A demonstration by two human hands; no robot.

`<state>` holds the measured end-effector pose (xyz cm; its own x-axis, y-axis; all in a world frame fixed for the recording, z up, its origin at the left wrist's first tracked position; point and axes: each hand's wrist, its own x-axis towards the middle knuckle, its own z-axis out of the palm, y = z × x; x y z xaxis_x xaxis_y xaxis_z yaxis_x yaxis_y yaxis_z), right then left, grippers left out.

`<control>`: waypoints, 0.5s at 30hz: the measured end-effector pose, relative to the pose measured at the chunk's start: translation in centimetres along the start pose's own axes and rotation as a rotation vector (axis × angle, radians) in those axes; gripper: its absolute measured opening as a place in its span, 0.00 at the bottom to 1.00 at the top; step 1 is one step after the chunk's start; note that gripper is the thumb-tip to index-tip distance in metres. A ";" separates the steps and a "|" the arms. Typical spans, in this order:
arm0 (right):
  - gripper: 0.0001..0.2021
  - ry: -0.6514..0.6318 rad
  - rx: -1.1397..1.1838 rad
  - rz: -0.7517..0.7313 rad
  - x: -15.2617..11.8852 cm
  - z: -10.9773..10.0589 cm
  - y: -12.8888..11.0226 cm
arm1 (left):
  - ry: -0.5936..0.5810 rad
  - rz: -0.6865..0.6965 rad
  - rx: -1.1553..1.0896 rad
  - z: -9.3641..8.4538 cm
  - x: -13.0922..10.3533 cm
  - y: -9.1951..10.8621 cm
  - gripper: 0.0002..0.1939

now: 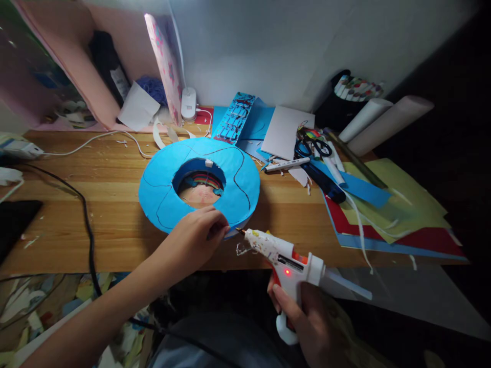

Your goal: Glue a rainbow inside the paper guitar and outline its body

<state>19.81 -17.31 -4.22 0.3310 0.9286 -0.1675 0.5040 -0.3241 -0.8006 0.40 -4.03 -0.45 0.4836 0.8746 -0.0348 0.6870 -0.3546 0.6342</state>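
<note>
A blue ring (240, 176) lies on the wooden surface (111, 204), its round opening facing up onto a rainbow picture inside; in this view its long axis runs side to side. The left hand (203, 227) is at its near edge, fingers curled closed with the tips pinched together at the near right rim; whether they grip anything cannot be told. The right hand (295, 304), nearer the person than the ring, is wrapped around the handle of a white glue gun (284, 250). The gun's long axis slants across the view, nozzle pointing left and away, just beside the left fingertips, a glue stick (351, 286) jutting from its back. The label (119, 82) on a dark container (105, 53) at the far left is too small to read.
</note>
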 end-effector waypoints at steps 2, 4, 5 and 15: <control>0.21 -0.013 -0.007 0.023 -0.3 0.3 -0.2 | -0.006 0.006 0.015 0.0 0.1 -0.1 0.07; 0.22 -0.012 -0.002 0.054 -0.4 0.6 -0.3 | -0.014 0.012 0.016 -0.1 0.1 -0.2 0.06; 0.22 -0.013 0.000 0.072 -0.5 0.6 -0.4 | -0.016 0.013 0.012 -0.1 0.2 -0.3 0.06; 0.26 -0.013 -0.026 0.111 -0.6 0.3 -0.7 | -0.011 0.032 -0.009 -0.2 0.1 -0.4 0.06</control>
<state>18.99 -17.60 -3.70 0.3758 0.8890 -0.2617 0.4851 -0.4294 -0.7618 0.11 -3.77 -0.57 0.5112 0.8592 -0.0222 0.6658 -0.3796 0.6424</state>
